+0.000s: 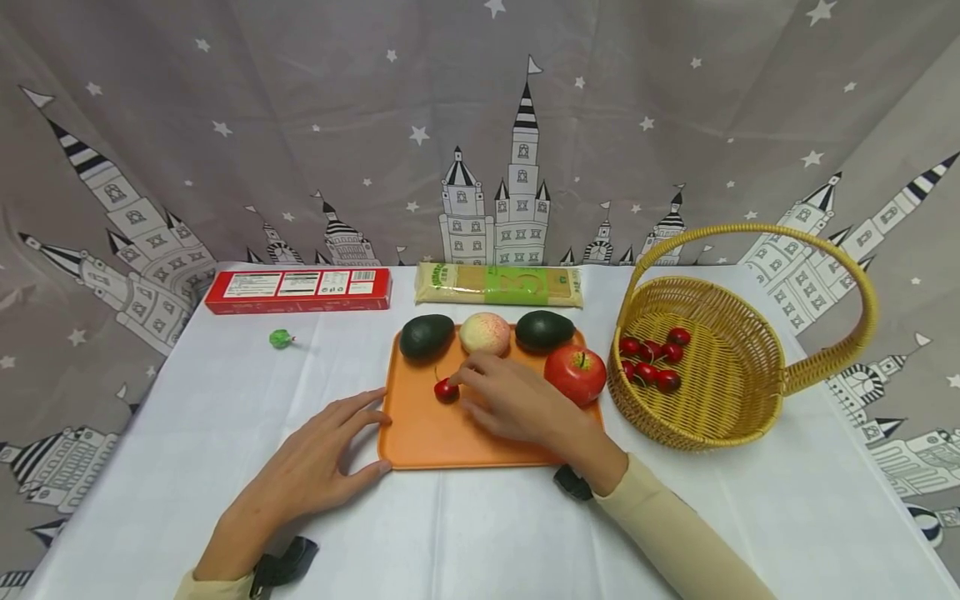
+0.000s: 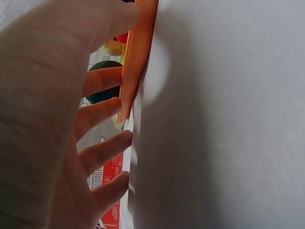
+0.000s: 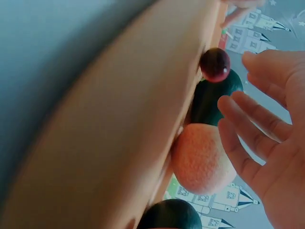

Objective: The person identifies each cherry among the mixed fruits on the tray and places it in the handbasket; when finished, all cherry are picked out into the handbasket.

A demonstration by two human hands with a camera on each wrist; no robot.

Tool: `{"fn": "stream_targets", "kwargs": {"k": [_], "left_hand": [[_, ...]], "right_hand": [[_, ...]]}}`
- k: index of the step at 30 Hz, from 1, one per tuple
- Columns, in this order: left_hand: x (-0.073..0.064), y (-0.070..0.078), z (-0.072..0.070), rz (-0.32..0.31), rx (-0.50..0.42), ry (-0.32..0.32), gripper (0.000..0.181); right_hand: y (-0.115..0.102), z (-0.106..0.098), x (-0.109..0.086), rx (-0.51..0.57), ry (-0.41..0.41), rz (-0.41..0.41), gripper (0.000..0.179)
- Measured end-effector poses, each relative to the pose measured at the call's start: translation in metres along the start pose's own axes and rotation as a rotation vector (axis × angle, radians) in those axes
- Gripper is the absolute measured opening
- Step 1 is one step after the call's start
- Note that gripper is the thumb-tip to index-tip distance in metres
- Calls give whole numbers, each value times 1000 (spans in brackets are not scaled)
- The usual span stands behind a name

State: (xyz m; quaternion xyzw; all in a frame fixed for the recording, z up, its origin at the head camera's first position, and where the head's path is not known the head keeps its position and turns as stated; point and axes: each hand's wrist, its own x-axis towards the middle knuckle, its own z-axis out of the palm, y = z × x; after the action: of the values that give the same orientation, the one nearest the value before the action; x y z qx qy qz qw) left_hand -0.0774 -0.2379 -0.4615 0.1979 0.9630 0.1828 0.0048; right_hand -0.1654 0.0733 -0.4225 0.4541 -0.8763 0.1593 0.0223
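An orange tray (image 1: pixel 450 442) lies on the white cloth. On it sits one red cherry (image 1: pixel 446 391) with its stem pointing up. My right hand (image 1: pixel 517 398) hovers just right of that cherry; in the right wrist view its fingers are spread, with a gap to the cherry (image 3: pixel 215 65). With fingers apart, my left hand (image 1: pixel 318 458) touches the tray's left side, thumb at the near corner. A dark green avocado (image 1: pixel 427 337), a peach (image 1: pixel 485 333) and a second avocado (image 1: pixel 544 331) line the far edge. A red apple (image 1: pixel 576 375) is at the right.
Right of the tray stands a wicker basket (image 1: pixel 720 417) with a tall handle and several cherries (image 1: pixel 667 381) inside. Behind are a red box (image 1: pixel 300 291) and a noodle packet (image 1: pixel 498 285). A small green-wrapped lollipop (image 1: pixel 281 338) lies at left.
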Motion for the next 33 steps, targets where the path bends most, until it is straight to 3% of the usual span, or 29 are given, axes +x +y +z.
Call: {"fn": "stream_targets", "kwargs": {"k": [5,21,33], "left_hand": [[0,0,0,10,-3,8,58],[-1,-1,0,22,-1,16,56],[-1,-1,1,20,-6,14,56]], "right_hand": [[-3,6,3,-17,-50,23,32],[-5,15,9,5,-81,-10,36],[-6,15,6,19,-71,-19,22]]}}
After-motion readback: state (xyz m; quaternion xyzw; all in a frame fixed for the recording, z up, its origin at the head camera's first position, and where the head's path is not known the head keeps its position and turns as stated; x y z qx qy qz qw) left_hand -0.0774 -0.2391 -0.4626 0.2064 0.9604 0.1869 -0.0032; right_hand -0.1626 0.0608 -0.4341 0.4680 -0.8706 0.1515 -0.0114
